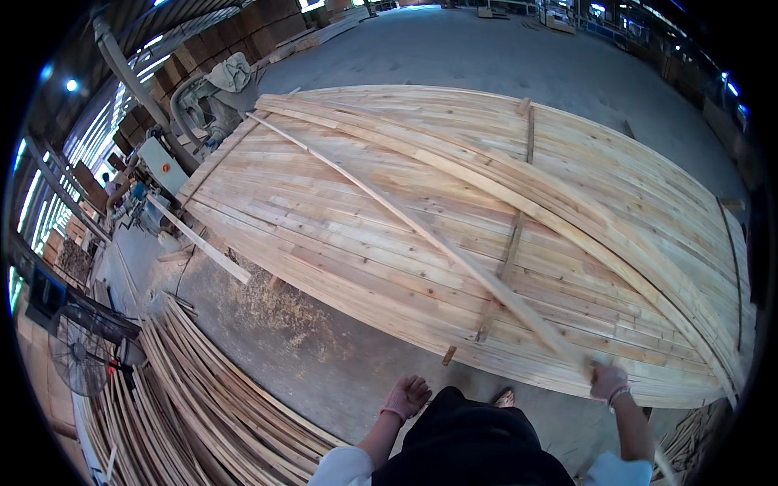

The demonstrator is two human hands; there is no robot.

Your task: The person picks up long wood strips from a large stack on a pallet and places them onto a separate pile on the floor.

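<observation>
My right hand [608, 382], in a pale glove, is closed around a long thin wooden strip [421, 235]. The strip slants from my hand across the stacked boards to their far left corner; a short length shows behind my hand too. In front of my body, my left hand [408, 398] is curled into a loose fist, apart from the boards, with nothing visible in it. Beneath the strip lies a wide stack of jointed wooden boards [356, 259]. Several long strips lie bundled [519, 194] across its top, bending toward the right.
Long narrow strips [194, 397] are piled on the floor at lower left, near a black fan [77, 352]. Sawdust [275, 312] covers the floor beside the stack. A machine [158, 170] stands at left, with a board [198, 239] sticking out. More offcuts [693, 437] lie at lower right.
</observation>
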